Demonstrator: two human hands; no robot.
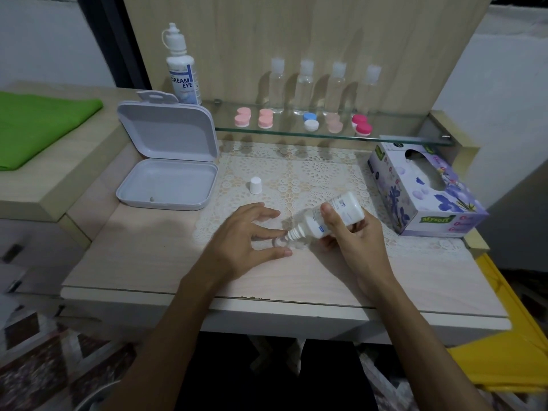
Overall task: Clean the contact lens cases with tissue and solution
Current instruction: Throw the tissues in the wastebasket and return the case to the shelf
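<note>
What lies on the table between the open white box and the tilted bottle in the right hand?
In the head view, a small white cap stands upright on the lace mat.

A green cloth (38, 126), a purple floral tissue box (427, 191) (lace-patterned white mat (296, 173) beneath), and pink lens cases (242, 117).

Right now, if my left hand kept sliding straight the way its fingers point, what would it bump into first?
Probably the clear lens case its fingertips already bracket, then the nozzle of the solution bottle held tilted by the right hand. The left hand points rightward; depth is uncertain.
</note>
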